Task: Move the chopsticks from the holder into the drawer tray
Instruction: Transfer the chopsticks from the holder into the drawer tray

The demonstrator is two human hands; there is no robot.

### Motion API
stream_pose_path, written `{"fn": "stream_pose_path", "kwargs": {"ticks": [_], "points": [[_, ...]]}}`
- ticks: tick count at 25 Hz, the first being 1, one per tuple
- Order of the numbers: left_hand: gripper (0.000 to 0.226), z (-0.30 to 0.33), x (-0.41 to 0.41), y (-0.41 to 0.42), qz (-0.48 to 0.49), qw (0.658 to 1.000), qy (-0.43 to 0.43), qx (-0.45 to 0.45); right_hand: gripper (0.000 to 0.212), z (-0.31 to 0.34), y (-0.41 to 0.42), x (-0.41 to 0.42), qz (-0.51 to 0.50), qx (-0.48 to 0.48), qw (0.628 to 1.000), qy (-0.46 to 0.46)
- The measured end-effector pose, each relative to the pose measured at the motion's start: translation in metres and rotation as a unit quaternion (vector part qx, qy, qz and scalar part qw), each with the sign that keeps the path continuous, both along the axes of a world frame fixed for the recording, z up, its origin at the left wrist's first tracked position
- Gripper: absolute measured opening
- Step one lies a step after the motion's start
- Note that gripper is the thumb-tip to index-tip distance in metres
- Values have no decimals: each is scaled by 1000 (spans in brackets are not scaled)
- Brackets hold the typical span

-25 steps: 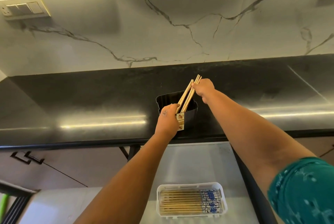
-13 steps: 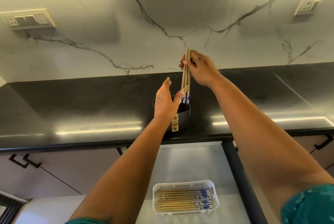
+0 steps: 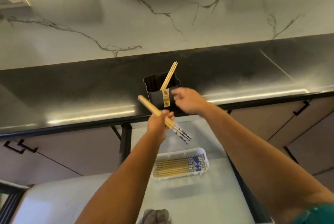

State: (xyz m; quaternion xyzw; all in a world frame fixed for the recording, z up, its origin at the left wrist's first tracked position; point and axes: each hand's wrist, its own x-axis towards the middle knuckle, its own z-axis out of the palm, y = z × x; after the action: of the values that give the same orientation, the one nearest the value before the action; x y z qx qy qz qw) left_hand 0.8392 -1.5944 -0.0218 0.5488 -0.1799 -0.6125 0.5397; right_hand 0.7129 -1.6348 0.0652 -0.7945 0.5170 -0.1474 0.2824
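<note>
A black chopstick holder (image 3: 157, 97) stands on the dark counter near its front edge, with a few wooden chopsticks (image 3: 169, 75) leaning out of it to the right. My left hand (image 3: 159, 123) is shut on a bundle of chopsticks (image 3: 150, 105) with blue-patterned ends, held slanted just in front of the holder. My right hand (image 3: 188, 99) hovers blurred beside the holder's right front, fingers apart, holding nothing. Below, a white tray (image 3: 206, 157) in the open drawer holds several chopsticks (image 3: 173, 167) lying side by side.
The black counter (image 3: 72, 95) runs across the view under a marble wall. The open drawer's pale floor (image 3: 198, 196) lies below its edge, with a crumpled grey object (image 3: 156, 215) at the bottom. Cabinet handles (image 3: 19, 146) show at left.
The bundle passed from my right hand to my left, which brought it down in front of the holder. My right hand let go and dropped beside the holder. The camera tilted down.
</note>
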Motion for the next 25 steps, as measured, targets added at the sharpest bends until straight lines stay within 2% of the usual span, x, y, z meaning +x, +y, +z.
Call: {"fn": "stream_pose_path", "kwargs": {"ticks": [2,3,5,9,11,13,15,17,19,22,25], "points": [[18,-41,-1,25,98,980,108,137,52,-63,32,7,66,102,976,178],[21,-62,-3,39,124,968,133,173,55,-93,55,9,90,154,957,228],[20,-86,-9,58,121,957,160,208,54,-147,90,7,93,169,944,269],[21,-105,-13,70,110,952,185,217,36,-195,107,-7,61,95,954,278],[23,-109,3,69,123,956,170,207,37,-206,101,-22,107,25,947,301],[19,-115,29,70,132,959,145,205,40,-212,94,-43,118,0,958,263],[20,-123,56,75,149,960,130,200,50,-221,86,-66,90,10,971,221],[32,-134,79,82,156,963,102,197,55,-226,78,-84,77,35,969,231],[28,-145,88,93,145,961,42,233,54,-231,74,-89,85,60,961,258],[24,-164,78,106,45,953,-61,295,55,-244,74,-69,119,107,942,297],[22,-175,61,113,-54,946,-98,306,59,-259,76,-48,151,145,917,339]]}}
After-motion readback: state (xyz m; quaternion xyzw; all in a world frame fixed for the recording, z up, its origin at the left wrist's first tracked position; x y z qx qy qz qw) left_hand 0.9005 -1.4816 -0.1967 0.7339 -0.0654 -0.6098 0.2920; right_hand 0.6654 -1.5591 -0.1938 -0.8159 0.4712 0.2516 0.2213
